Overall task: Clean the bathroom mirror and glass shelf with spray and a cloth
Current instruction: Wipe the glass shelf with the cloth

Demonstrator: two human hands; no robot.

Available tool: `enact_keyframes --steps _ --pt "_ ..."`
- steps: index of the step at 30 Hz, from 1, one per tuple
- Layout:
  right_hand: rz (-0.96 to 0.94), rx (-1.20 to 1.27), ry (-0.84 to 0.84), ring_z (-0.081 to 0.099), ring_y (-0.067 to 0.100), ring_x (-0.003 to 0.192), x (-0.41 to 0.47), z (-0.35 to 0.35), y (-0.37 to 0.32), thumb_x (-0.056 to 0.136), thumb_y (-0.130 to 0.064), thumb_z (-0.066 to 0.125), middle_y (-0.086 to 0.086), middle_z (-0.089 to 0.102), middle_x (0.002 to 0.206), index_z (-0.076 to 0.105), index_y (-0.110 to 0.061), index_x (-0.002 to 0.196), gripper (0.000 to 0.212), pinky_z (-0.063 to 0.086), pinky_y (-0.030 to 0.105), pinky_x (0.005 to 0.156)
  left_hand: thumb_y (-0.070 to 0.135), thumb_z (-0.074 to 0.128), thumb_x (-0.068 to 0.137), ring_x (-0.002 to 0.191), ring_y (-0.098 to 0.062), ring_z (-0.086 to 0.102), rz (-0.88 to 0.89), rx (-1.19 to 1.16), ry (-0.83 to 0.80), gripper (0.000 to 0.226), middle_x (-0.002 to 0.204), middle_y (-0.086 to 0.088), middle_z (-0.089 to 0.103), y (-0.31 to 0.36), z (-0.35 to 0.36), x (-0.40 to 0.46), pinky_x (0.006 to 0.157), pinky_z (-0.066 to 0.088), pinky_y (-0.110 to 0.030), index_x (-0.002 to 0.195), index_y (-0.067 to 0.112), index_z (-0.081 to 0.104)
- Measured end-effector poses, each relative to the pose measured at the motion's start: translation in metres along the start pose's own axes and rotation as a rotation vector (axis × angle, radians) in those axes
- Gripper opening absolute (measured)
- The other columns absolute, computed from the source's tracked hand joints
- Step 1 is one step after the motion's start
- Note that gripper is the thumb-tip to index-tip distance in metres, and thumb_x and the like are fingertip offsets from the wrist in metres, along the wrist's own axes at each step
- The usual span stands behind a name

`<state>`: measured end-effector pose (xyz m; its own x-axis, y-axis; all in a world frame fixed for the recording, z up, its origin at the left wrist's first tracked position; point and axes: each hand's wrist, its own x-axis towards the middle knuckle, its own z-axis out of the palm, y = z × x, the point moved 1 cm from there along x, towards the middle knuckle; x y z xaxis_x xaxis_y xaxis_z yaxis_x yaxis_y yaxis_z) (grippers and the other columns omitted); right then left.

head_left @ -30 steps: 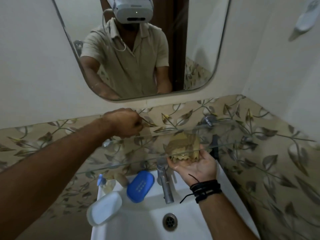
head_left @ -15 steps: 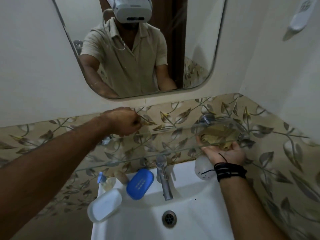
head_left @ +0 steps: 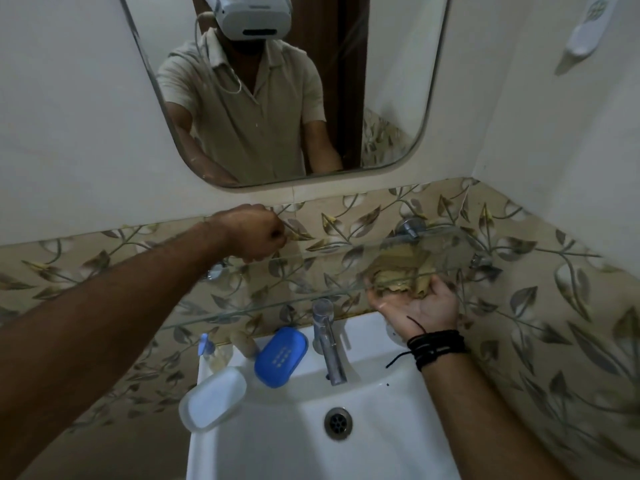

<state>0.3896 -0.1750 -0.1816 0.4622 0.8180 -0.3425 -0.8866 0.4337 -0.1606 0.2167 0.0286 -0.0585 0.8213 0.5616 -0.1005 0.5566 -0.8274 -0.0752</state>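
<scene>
Head view: right hand (head_left: 417, 306) palm-up w/ cloth (head_left: 398, 273) bunched on it, pressed under the shelf (head_left: 311, 275) at its right end. Shelf runs left-right, so next wipe prob. goes leftward. Left hand (head_left: 254, 237) fisted on top at the back edge, empty as far as visible.

Both forearms are bare. The left hand (head_left: 254, 237), left of centre in the frame, wears nothing at the wrist. The right hand (head_left: 420, 304), right of centre, has several black cords (head_left: 436, 346) wound round the wrist, one loose end trailing off toward the left. In the mirror (head_left: 398, 98) at the top of the frame, the reflected person wears a beige short-sleeved collared shirt (head_left: 252, 109), a white headset (head_left: 254, 15) and a thin white cable (head_left: 207, 64) hanging down past the collar.
</scene>
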Motion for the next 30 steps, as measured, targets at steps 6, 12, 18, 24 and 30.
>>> enact_keyframes --steps 6,12,18,24,30 --pt "0.13 -0.109 -0.01 0.054 0.038 0.124 -0.012 -0.01 0.011 0.093 -0.046 0.047 0.015 0.061 0.134 0.061 -0.021 0.133 0.049 0.037 0.058 0.104 0.04 0.044 0.095 0.064 -0.014 0.069 0.031 -0.03 -0.027 0.033 0.074 0.003 0.071 0.024 0.004 -0.001 0.071 0.058 -0.031 0.09 0.02 0.07" --pt "0.182 -0.246 -0.017 0.053 0.039 0.126 -0.031 -0.032 -0.001 0.089 -0.055 0.05 0.017 0.06 0.136 0.061 -0.02 0.133 0.057 0.036 0.057 0.105 0.034 0.046 0.101 0.057 -0.008 0.068 0.089 -0.288 -0.253 0.029 0.073 0.002 0.071 0.093 0.012 -0.011 0.054 0.055 -0.024 0.091 0.016 0.067" --pt "0.266 -0.443 0.127 0.06 0.031 0.109 -0.044 -0.065 -0.01 0.086 -0.045 0.063 0.012 0.069 0.117 0.068 -0.017 0.124 0.048 0.047 0.044 0.092 0.032 0.048 0.099 0.063 -0.013 0.069 0.099 -0.22 -0.451 0.028 0.072 0.003 0.068 0.152 0.039 -0.019 0.063 0.061 -0.03 0.1 0.011 0.066" --pt "0.402 -0.61 0.396 0.061 0.03 0.095 -0.029 -0.101 0.013 0.09 -0.026 0.061 0.014 0.069 0.104 0.069 -0.01 0.109 0.026 0.049 0.039 0.079 0.036 0.045 0.099 0.054 -0.013 0.065 0.018 -0.16 -0.559 0.037 0.074 -0.004 0.07 0.147 0.078 -0.018 0.061 0.062 -0.033 0.082 0.008 0.063" --pt "0.447 -0.783 0.55 0.065 0.027 0.079 0.014 -0.122 0.033 0.088 -0.024 0.067 0.009 0.072 0.087 0.072 -0.018 0.086 0.008 0.056 0.033 0.063 0.034 0.049 0.096 0.103 -0.027 0.065 0.091 -0.03 -0.486 0.03 0.113 -0.007 0.068 0.147 0.14 -0.018 0.082 0.052 -0.034 0.112 0.014 0.066"
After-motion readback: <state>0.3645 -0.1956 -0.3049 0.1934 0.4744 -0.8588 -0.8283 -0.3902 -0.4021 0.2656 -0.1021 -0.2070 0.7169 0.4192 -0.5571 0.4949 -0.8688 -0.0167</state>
